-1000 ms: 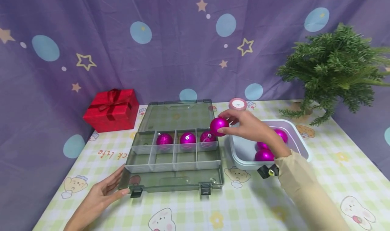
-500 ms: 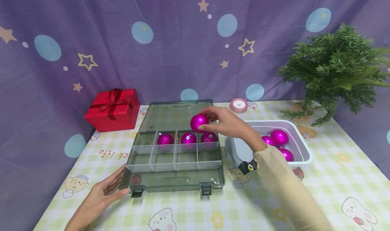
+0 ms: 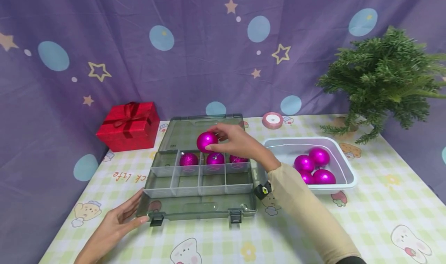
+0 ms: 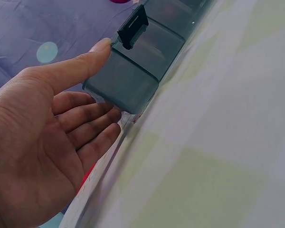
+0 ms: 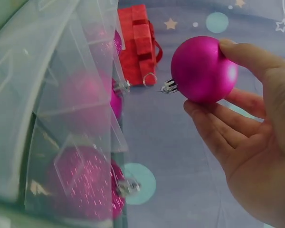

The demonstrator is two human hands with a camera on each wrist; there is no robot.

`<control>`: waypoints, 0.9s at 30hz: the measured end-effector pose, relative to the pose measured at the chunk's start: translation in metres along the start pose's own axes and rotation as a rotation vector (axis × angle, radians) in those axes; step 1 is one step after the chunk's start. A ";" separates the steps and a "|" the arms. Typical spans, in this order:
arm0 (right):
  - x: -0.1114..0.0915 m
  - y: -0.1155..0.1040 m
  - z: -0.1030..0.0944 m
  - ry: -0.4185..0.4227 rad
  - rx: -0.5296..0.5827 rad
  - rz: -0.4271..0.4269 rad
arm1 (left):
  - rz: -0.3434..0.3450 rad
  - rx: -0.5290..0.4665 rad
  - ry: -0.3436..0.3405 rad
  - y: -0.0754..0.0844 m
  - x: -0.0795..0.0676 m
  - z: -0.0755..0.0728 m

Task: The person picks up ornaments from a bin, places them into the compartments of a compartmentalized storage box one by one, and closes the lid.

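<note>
A smoky clear compartment box (image 3: pixel 181 208) lies with its lid folded back. Three magenta Christmas ball ornaments sit in its back row: a glittery one (image 3: pixel 188 160), a smooth one (image 3: pixel 215 159) and a partly hidden glittery one (image 3: pixel 239 160). My right hand (image 3: pixel 237 141) pinches another smooth Christmas ball ornament (image 3: pixel 206 141) above that row, between thumb and fingertips. Its silver cap points toward the box in the right wrist view. My left hand (image 3: pixel 109 223) holds the box's front left corner, thumb near the latch (image 4: pixel 133 28), fingertips against the side.
A pale blue tub (image 3: pixel 343 167) with several magenta ornaments stands to the right. Behind are a ribbon spool (image 3: pixel 273 120) and an artificial fir tree (image 3: pixel 379 78). A red gift box (image 3: pixel 129 126) sits at the back left.
My right hand has carried the ornament leftward from beside the tub to over the box's back row. The ornaments in the tub have come into fuller view. My left hand has stayed put.
</note>
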State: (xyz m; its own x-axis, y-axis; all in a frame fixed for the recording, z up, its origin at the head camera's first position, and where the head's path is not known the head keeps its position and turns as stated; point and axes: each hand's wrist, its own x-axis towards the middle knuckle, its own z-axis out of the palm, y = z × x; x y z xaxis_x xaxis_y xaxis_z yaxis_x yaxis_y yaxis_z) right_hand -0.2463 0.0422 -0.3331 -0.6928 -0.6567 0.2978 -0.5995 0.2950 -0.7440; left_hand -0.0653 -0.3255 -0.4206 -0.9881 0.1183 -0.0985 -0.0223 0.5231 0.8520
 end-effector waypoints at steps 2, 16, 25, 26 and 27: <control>0.005 0.000 0.006 -0.001 -0.006 -0.011 | 0.007 0.000 0.002 -0.001 0.000 0.000; 0.033 -0.008 0.040 -0.051 0.024 0.005 | 0.049 -0.004 0.016 -0.004 -0.001 0.002; 0.050 -0.009 0.055 -0.017 0.006 -0.018 | 0.057 -0.004 0.014 -0.005 0.000 0.001; 0.052 -0.009 0.056 -0.014 0.008 -0.019 | 0.056 -0.009 0.014 -0.005 0.000 0.001; 0.053 -0.009 0.058 -0.014 0.011 -0.017 | 0.055 -0.013 0.014 -0.005 0.000 0.001</control>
State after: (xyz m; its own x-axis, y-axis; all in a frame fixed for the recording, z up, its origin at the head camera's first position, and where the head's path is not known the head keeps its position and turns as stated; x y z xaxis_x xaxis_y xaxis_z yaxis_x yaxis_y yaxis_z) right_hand -0.2546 -0.0356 -0.3448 -0.6766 -0.6716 0.3021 -0.6067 0.2758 -0.7456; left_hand -0.0645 -0.3273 -0.4256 -0.9899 0.1346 -0.0445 0.0298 0.5048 0.8627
